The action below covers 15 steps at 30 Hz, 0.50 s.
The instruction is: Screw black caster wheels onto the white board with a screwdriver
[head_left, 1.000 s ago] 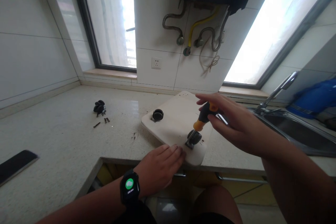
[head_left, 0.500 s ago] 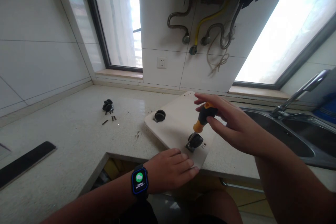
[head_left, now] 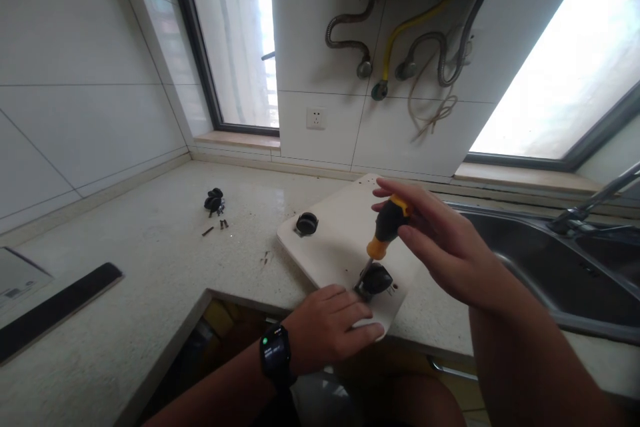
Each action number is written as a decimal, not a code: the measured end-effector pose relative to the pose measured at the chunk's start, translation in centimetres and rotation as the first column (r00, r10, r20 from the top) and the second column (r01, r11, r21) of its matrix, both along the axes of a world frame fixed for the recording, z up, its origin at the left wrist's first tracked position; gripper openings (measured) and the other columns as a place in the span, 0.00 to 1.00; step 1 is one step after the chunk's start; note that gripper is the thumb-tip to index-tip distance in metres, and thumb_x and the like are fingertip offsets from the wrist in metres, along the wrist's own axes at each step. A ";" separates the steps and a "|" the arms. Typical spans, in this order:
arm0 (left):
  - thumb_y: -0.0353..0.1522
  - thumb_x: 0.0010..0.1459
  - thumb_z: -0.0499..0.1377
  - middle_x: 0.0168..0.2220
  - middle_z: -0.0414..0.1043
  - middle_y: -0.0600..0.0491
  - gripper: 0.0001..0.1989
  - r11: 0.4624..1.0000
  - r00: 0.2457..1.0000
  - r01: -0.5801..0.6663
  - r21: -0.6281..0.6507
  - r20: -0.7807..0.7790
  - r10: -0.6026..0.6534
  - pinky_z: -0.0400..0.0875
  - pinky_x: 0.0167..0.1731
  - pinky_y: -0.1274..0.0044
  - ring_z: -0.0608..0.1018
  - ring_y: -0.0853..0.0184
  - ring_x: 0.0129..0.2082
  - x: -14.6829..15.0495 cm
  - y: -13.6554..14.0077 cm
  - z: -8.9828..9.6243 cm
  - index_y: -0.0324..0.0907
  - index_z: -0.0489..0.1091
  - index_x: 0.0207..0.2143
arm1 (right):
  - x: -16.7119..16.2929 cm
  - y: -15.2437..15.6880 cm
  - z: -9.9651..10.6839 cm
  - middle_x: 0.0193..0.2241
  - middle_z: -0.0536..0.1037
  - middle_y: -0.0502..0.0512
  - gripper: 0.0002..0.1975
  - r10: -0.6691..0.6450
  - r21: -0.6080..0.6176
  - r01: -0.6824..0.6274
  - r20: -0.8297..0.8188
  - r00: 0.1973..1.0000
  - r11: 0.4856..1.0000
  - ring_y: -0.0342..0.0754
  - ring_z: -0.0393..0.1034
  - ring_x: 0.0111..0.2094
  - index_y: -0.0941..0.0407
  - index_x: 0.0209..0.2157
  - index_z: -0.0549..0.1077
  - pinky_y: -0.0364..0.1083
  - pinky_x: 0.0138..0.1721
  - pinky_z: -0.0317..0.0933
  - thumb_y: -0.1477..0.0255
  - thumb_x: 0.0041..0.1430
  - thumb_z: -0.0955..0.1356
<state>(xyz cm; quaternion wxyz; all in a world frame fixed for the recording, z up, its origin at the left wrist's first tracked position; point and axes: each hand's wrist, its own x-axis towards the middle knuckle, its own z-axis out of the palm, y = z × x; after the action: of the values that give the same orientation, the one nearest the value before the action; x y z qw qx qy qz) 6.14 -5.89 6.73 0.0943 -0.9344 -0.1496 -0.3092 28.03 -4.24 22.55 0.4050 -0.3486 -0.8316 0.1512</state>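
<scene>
Right hand [head_left: 443, 243] wrapped round the screwdriver [head_left: 389, 227], handle leaning right, shank down at the base of the near caster [head_left: 377, 278], probably angled to clear its wheel. Left hand [head_left: 327, 323] apart from it, gripping nothing, fingers spread on the near edge of the white board [head_left: 330, 233], likely to stop it twisting on the counter [head_left: 165, 247]. Can't see tip seating. Loose casters [head_left: 214, 201] and screws [head_left: 223, 224] sit grouped far left, presumably out of the way

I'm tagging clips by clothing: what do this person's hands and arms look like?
The left hand and right hand are ungloved, no sleeves in view. The left arm also wears a black watch with a rounded-square face and a small green icon lit.
</scene>
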 end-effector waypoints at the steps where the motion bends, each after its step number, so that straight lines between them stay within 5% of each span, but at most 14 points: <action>1: 0.29 0.73 0.58 0.48 0.81 0.53 0.11 1.000 1.000 -0.011 -0.015 0.028 0.011 0.74 0.49 0.69 0.78 0.64 0.49 0.1 -0.2 -0.2 0.44 0.73 0.54 | 0.1 0.0 -0.2 0.61 0.73 0.54 0.28 0.030 -0.028 -0.031 -0.032 0.999 0.999 0.53 0.74 0.58 0.37 0.69 0.63 0.56 0.57 0.71 0.73 0.71 0.65; 5: 0.30 0.73 0.58 0.51 0.81 0.53 0.09 0.997 0.986 -0.055 -0.056 0.157 0.063 0.73 0.56 0.69 0.78 0.63 0.55 0.7 -1.0 -0.9 0.44 0.75 0.52 | 0.3 0.1 -0.6 0.59 0.74 0.54 0.32 0.051 -0.073 -0.057 -0.083 0.995 0.996 0.52 0.75 0.55 0.35 0.70 0.61 0.56 0.57 0.72 0.73 0.70 0.67; 12: 0.29 0.71 0.59 0.49 0.81 0.51 0.08 0.987 0.952 -0.133 -0.092 0.266 0.153 0.75 0.58 0.67 0.79 0.63 0.55 1.8 -1.8 -2.2 0.44 0.76 0.50 | -0.2 0.9 -1.2 0.48 0.75 0.53 0.26 -0.071 0.018 0.073 -0.084 0.994 0.997 0.50 0.74 0.45 0.38 0.63 0.69 0.55 0.51 0.74 0.70 0.67 0.72; 15: 0.28 0.71 0.59 0.48 0.81 0.50 0.08 0.986 0.950 -0.132 -0.099 0.273 0.154 0.77 0.57 0.66 0.80 0.62 0.53 2.1 -1.9 -2.3 0.42 0.76 0.49 | -0.1 0.8 -1.2 0.53 0.75 0.55 0.24 -0.053 0.009 0.054 -0.114 0.992 0.998 0.52 0.75 0.50 0.39 0.63 0.69 0.56 0.53 0.74 0.71 0.69 0.69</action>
<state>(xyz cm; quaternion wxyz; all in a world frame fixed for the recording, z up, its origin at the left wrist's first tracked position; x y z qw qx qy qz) 8.27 -7.75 4.39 0.0571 -0.8711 -0.2410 -0.4241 27.96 -3.46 21.35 0.4576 -0.3592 -0.7985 0.1549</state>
